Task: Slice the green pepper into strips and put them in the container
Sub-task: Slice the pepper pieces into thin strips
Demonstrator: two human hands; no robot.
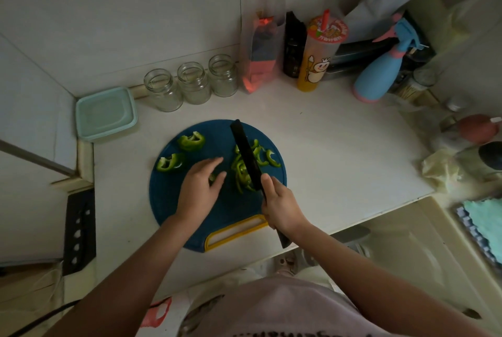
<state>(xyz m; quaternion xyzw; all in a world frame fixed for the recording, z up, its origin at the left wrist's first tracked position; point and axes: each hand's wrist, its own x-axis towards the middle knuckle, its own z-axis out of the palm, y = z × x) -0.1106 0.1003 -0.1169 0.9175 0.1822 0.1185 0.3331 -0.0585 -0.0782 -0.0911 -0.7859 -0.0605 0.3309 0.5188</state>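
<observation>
A round blue cutting board [222, 214] with a yellow handle lies on the white counter. Two uncut green pepper chunks [191, 141] [169, 163] sit on its left side. A pile of green pepper strips [241, 170] lies on the right half, under and beside the black knife [245, 154]. My right hand [282, 209] grips the knife's handle, blade pointing away from me. My left hand [202, 187] presses down on a small pepper piece [212, 177], which is mostly hidden beneath the fingers. A mint-green lidded container [106, 113] stands at the back left corner.
Three clear glass jars [193, 82] line the back wall. Farther right stand a bagged carton [260, 51], a black bottle [293, 45], a drink cup [317, 56] and a blue spray bottle [380, 75]. A black knife holder [78, 230] sits left; a sink [434, 241] lies at right.
</observation>
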